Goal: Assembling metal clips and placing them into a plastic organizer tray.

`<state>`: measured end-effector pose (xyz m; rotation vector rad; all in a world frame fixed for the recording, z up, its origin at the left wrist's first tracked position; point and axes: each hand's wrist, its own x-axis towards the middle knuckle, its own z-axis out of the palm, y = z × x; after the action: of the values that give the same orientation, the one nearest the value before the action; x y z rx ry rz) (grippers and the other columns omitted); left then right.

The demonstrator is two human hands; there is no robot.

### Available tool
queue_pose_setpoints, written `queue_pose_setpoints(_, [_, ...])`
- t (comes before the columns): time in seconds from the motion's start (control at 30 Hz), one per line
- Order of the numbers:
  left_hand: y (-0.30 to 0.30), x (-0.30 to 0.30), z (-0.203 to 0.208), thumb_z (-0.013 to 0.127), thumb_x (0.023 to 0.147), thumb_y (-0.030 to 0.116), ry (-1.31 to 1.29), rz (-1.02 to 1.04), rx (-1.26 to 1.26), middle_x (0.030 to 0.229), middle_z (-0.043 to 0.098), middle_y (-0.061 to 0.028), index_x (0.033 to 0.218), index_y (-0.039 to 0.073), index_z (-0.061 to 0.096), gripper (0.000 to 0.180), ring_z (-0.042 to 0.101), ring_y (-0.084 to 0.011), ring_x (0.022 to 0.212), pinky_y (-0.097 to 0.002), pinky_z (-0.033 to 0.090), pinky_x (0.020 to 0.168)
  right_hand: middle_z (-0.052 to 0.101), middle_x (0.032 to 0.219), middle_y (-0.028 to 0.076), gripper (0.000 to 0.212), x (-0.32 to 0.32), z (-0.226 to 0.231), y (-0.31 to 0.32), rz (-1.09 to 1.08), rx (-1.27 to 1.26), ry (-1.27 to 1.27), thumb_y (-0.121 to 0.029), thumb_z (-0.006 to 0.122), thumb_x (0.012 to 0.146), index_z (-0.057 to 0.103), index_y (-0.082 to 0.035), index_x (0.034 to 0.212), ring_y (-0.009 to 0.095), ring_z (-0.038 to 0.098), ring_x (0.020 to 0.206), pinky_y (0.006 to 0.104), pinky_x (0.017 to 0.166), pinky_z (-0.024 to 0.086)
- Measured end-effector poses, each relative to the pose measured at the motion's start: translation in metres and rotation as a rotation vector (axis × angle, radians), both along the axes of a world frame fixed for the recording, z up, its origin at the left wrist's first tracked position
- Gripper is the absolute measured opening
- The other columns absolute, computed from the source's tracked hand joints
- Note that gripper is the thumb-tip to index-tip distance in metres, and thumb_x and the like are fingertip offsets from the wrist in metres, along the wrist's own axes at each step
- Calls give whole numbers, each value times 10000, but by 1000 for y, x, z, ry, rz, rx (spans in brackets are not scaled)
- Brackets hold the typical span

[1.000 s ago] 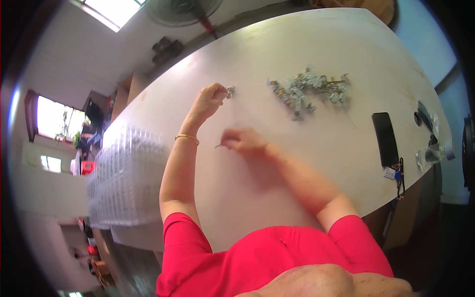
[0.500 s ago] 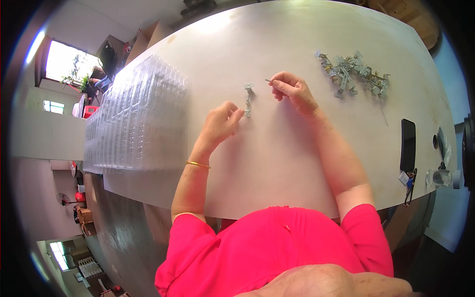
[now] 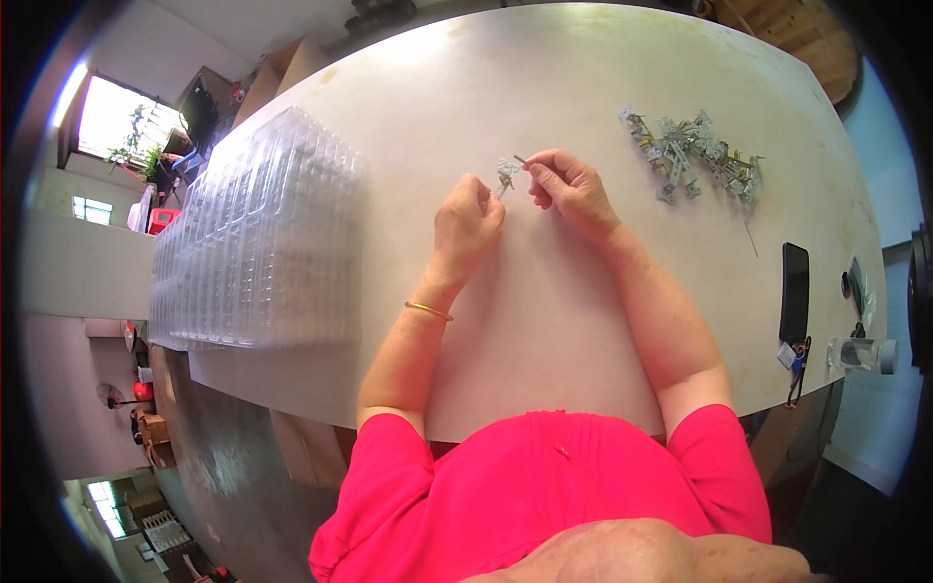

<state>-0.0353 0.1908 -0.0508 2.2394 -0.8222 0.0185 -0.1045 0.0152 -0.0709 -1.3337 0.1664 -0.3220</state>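
Observation:
My left hand is closed on a small silvery metal fitting, whose upper end sticks out past the fingertips. Its lower part is hidden by the fingers. Just to the right, my right hand pinches a short, thin dark rod between thumb and fingertips. The rod's tip points up and left, close to the fitting; whether they touch I cannot tell. A tangled heap of similar metal fittings, silver with some brass-coloured bits, lies farther right on the pale table.
Clear plastic trays stand stacked along the table's left side. Near the right edge lie a black phone, keys on a strap and a clear jar on its side. A thin pin sticks out below the heap.
My left hand has moved right and taken hold of the fitting, which has come off the table and tilted toward my right hand. My right hand has shifted slightly left with the rod.

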Motion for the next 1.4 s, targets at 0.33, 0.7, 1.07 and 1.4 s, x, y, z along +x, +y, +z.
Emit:
queue_pose_setpoints(0.33, [2,-4,-7,648,922,34,465,-64,-414,970,682,-105,900,21,536,114,620,-76,722,-222,530,637,630,771,2,104,-2,3,7,-41,-126,28,-88,574,980,661,-44,1014,65,575,665,229,609,503])
queue_pose_setpoints(0.7, [2,2,-20,678,883,-15,367,-75,-503,902,568,-1,991,56,513,209,516,-38,730,-214,460,636,648,755,5,101,-3,5,9,-75,-211,27,-100,607,966,675,-35,1000,62,592,663,230,611,516])
queue_pose_setpoints(1.07, [2,2,-25,682,839,-55,61,-34,-373,962,555,-42,1121,27,505,343,528,-77,714,-245,479,640,656,745,15,94,-5,9,11,-87,-333,19,-103,635,946,676,-30,988,62,598,657,233,608,516])
queue_pose_setpoints(1.4, [-1,-1,-21,637,816,-91,-154,-113,-264,1065,537,-111,1128,21,531,347,575,-167,736,-290,525,652,645,760,26,162,-3,2,12,-31,-288,-3,-97,604,964,618,-43,1116,80,606,681,249,630,528])
